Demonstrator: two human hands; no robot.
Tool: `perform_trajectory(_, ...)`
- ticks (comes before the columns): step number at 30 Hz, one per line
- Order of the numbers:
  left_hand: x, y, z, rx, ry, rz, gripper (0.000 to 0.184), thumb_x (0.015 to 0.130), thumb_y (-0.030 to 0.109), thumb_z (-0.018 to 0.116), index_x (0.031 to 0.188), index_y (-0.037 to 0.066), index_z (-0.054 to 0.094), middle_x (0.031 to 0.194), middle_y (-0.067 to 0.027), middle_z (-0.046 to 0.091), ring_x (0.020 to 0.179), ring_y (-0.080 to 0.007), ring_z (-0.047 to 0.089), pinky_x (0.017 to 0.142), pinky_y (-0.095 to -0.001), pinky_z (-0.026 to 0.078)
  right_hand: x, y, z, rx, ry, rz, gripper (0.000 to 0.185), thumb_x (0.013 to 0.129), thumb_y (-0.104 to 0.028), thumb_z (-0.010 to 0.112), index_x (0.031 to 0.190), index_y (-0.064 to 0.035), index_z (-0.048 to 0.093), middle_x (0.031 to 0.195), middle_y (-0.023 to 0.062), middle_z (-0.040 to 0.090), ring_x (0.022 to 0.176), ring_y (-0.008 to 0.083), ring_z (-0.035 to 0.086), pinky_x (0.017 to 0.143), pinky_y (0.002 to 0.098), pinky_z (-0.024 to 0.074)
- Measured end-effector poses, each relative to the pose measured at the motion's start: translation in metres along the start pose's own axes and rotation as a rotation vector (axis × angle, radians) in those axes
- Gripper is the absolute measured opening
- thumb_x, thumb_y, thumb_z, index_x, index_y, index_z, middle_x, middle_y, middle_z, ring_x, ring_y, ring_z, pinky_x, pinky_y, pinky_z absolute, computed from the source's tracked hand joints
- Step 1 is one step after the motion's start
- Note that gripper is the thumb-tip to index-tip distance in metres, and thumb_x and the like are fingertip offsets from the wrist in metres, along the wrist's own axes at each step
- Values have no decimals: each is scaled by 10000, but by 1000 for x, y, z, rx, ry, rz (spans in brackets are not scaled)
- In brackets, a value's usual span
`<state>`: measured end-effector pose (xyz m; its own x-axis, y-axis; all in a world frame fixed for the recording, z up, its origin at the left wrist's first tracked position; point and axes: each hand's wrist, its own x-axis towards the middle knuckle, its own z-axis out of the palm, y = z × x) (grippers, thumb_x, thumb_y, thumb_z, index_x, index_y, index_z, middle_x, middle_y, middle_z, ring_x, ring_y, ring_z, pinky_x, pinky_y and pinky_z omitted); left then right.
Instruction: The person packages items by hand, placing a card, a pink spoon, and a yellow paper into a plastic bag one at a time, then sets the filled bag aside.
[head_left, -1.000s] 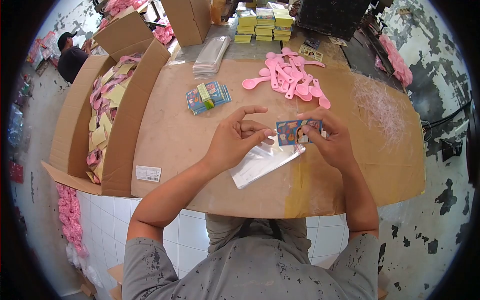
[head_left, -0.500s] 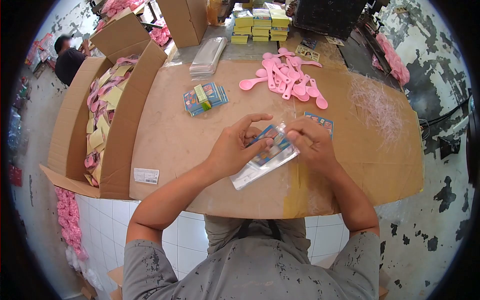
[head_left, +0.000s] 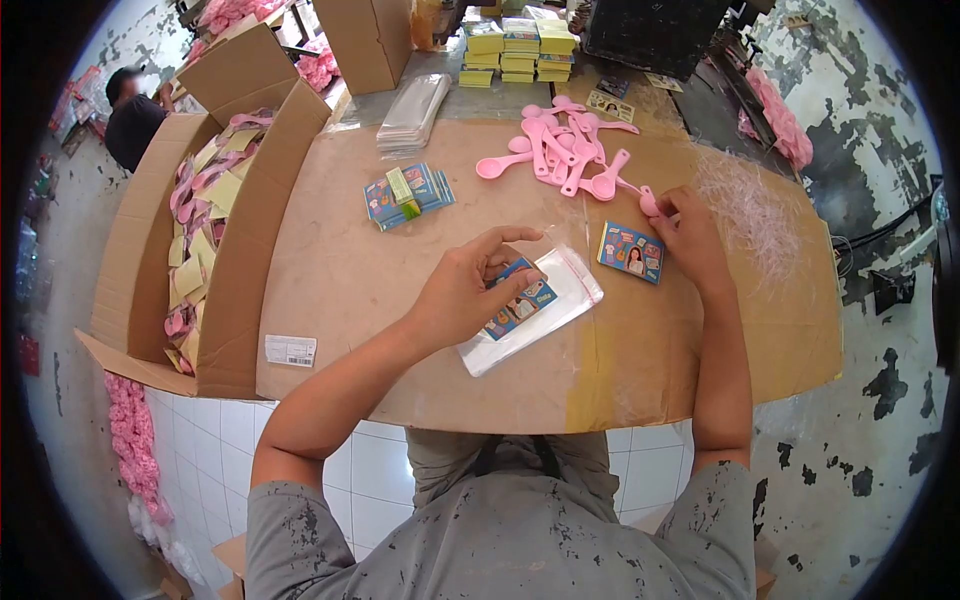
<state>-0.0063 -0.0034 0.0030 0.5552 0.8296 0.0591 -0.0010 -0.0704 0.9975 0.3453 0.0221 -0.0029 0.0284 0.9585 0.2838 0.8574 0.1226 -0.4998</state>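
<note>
My left hand (head_left: 465, 290) is closed on a blue printed card (head_left: 522, 308), thumb across its face. Under it lie clear plastic bags (head_left: 555, 305) with a reddish strip along one end; whether the card sits inside a bag I cannot tell. My right hand (head_left: 690, 235) pinches a pink measuring spoon (head_left: 649, 202) at the right edge of the spoon pile (head_left: 560, 150). Just below those fingers a small stack of blue cards (head_left: 631, 252) rests on the cardboard table top. A banded bundle of similar cards (head_left: 408, 196) lies farther left.
An open carton (head_left: 250, 230) full of pink spoons and yellowish cards stands at left. Behind are a pile of clear bags (head_left: 414, 115) and several yellow-edged card stacks (head_left: 515, 50). Plastic strips (head_left: 755, 215) lie at right. Another person (head_left: 135, 118) is at far left.
My right hand has left the plastic beside my left hand and moved right and up to a pink measuring spoon. My left hand stays nearly in place with the card.
</note>
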Motion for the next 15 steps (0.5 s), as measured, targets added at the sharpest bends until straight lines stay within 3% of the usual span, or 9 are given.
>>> perform_trajectory(3, 0, -5, 2, 47, -9, 63, 400, 1002, 41, 670, 1387, 1, 570, 1074, -100, 752, 1001, -98, 691, 830, -248, 572, -3, 8, -2, 40, 54, -131, 208, 849, -55, 784, 1019, -5, 674, 978, 136, 663, 878, 291, 668, 813, 402, 533)
perform_trajectory(6, 0, -3, 2, 60, -12, 60, 384, 1002, 46, 671, 1373, -1, 587, 1102, -102, 750, 1005, -99, 688, 841, -250, 572, -2, 4, -8, 142, -70, 150, 220, 848, -54, 785, 1018, -1, 656, 988, 125, 676, 855, 235, 655, 790, 372, 532)
perform_trajectory(9, 0, -1, 0, 8, -48, -12, 385, 1004, 46, 669, 1374, -10, 578, 1144, -114, 742, 1022, -100, 683, 863, -254, 571, -2, 3, -6, 126, -4, 148, 274, 862, -52, 784, 1108, -5, 673, 1011, 86, 684, 847, 172, 638, 775, 326, 528)
perform_trajectory(12, -1, 3, 1, -98, -51, -26, 383, 1005, 41, 667, 1370, -23, 570, 1145, -127, 740, 1028, -104, 682, 877, -259, 570, -3, -9, -5, 358, 146, 135, 313, 905, -50, 759, 1207, -25, 680, 1001, 38, 670, 878, 129, 626, 774, 291, 523)
perform_trajectory(15, -3, 10, 3, -151, -66, -28, 392, 1008, 40, 666, 1383, -21, 570, 1201, -128, 729, 1059, -115, 692, 882, -266, 578, -15, -49, -1, 758, -44, 68, 330, 946, -39, 720, 1273, -41, 671, 1041, 5, 649, 928, 101, 621, 792, 267, 525)
